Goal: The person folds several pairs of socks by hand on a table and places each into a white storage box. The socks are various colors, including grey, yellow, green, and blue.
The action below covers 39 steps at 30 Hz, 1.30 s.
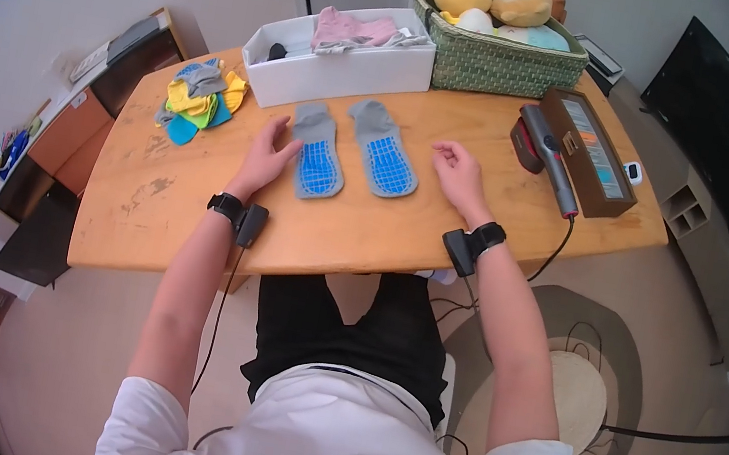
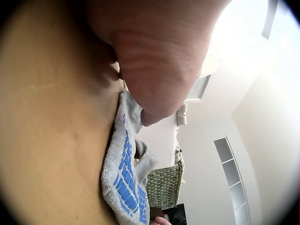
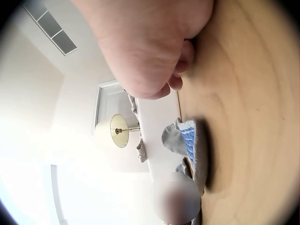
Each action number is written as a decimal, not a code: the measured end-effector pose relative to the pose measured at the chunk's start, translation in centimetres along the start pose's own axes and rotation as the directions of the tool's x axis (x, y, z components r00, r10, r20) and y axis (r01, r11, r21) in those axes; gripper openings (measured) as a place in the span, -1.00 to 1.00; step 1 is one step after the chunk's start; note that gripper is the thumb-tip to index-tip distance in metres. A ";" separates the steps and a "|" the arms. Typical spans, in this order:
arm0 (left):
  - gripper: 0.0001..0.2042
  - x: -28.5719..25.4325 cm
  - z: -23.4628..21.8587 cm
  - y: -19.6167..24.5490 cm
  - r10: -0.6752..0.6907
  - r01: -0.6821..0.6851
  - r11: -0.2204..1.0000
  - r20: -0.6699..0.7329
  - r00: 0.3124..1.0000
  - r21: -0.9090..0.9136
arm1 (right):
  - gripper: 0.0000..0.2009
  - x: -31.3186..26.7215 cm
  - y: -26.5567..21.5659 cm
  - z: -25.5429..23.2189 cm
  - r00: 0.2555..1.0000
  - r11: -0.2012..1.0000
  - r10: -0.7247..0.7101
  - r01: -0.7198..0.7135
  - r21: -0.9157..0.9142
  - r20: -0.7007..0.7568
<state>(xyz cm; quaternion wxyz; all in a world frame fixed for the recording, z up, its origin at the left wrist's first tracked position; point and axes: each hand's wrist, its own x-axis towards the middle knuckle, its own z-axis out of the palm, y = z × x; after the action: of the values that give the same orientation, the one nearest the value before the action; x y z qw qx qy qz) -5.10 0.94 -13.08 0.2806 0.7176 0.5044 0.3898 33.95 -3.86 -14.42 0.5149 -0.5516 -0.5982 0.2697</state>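
Our left hand point(image 1: 268, 158) is loosely curled and empty, thumb at the edge of the first gray sock point(image 1: 318, 157); contact, we cannot tell. Our right hand point(image 1: 459, 178) is relaxed, empty, near the second gray sock point(image 1: 385, 154). Both lie flat on the counter point(image 1: 191, 227), blue grids up. Beyond: white box point(image 1: 343, 70), green basket point(image 1: 507, 68).

Head view: both forearms extend upward from the lower frame, black straps at the wrists. Left hand point(image 1: 266, 159) at centre-left, thumb apart from fingers. Right hand point(image 1: 461, 180) right of centre, fingers loosely bent. Both hands grip nothing. White short sleeves at bottom.
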 end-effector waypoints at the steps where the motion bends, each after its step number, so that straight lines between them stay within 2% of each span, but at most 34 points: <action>1: -0.30 -0.3 0.0 0.1 0.016 -0.016 1.000 -0.006 1.000 -0.015 | -0.78 0.0 0.1 -0.1 1.000 1.000 -0.018 0.018 0.003 -0.009; 8: -0.31 -1.4 -0.2 0.9 -0.016 0.018 0.999 -0.060 0.998 0.039 | -0.79 0.0 -0.3 -0.2 1.000 0.999 -0.011 0.010 0.043 0.016; 14: -0.31 -1.4 -0.2 0.7 -0.014 0.015 1.000 -0.035 0.999 0.027 | -0.81 0.1 0.0 -0.1 1.000 0.998 0.004 -0.006 0.063 0.027; 17: -0.31 -1.2 0.1 0.2 0.002 0.000 0.999 -0.036 0.999 0.046 | -0.82 0.1 0.0 -0.3 0.998 0.998 -0.044 0.043 0.044 0.038; 26: -0.32 -1.2 0.2 -0.2 0.013 -0.012 0.999 -0.020 1.000 0.039 | -0.79 -0.3 -0.7 -0.5 0.999 0.997 -0.048 0.049 -0.054 0.019; 31: -0.36 -1.1 0.3 0.1 0.028 -0.024 0.990 -0.032 0.999 0.139 | -0.78 -0.3 -0.7 -0.3 0.998 0.993 -0.063 0.061 -0.097 -0.015; 39: -0.41 -1.0 0.4 -0.8 0.058 -0.050 0.985 -0.045 0.997 0.163 | -0.79 -0.4 -0.8 -0.3 0.997 0.993 -0.067 0.063 -0.102 -0.039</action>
<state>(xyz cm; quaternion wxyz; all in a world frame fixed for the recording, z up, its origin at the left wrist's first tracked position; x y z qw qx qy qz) -5.30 0.25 -14.20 0.1980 0.7414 0.5217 0.3727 33.81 -4.51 -13.74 0.5075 -0.5628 -0.6176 0.2104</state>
